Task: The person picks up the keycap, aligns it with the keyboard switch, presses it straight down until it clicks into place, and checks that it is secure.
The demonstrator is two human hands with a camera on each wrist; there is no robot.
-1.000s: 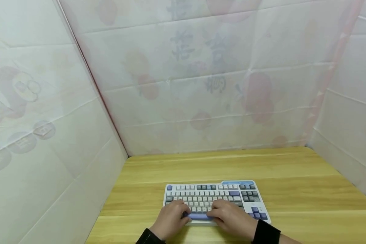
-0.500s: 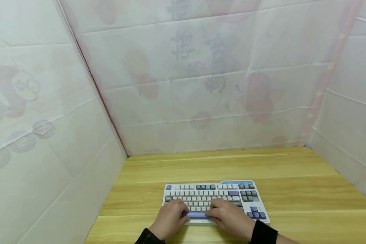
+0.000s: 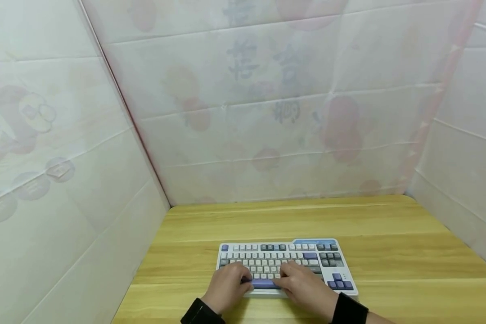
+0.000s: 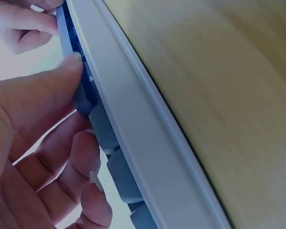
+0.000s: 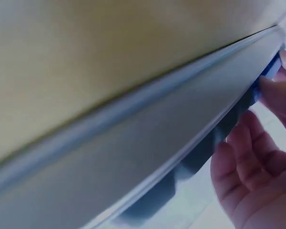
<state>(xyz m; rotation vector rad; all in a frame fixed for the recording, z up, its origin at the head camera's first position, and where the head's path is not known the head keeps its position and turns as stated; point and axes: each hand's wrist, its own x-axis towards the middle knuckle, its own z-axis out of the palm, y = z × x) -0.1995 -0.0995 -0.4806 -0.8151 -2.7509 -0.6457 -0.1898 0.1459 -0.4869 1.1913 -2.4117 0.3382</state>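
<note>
A white keyboard (image 3: 289, 293) with beige, grey and purple keys lies on the wooden table. Along its front row runs a long purple spacebar (image 3: 264, 284), seen as a dark blue bar in both wrist views. The left hand (image 3: 228, 284) pinches the spacebar's left end, thumb on its front face and fingers curled over the keys behind. At the right end, the right hand (image 3: 303, 285) holds it likewise, thumb in front and index finger behind. In the left wrist view, dark gaps show beneath the spacebar. Both palms partly hide the lower key rows.
The wooden table (image 3: 194, 229) extends behind and beside the keyboard. White printed sheets hang as a back wall (image 3: 243, 135), a left wall (image 3: 85, 189) and a right wall (image 3: 465, 148). Each wrist wears a black band (image 3: 349, 308).
Both hands keep their grip on the spacebar. The left hand and its wrist have shifted slightly forward, and the spacebar appears a little farther up in the head view.
</note>
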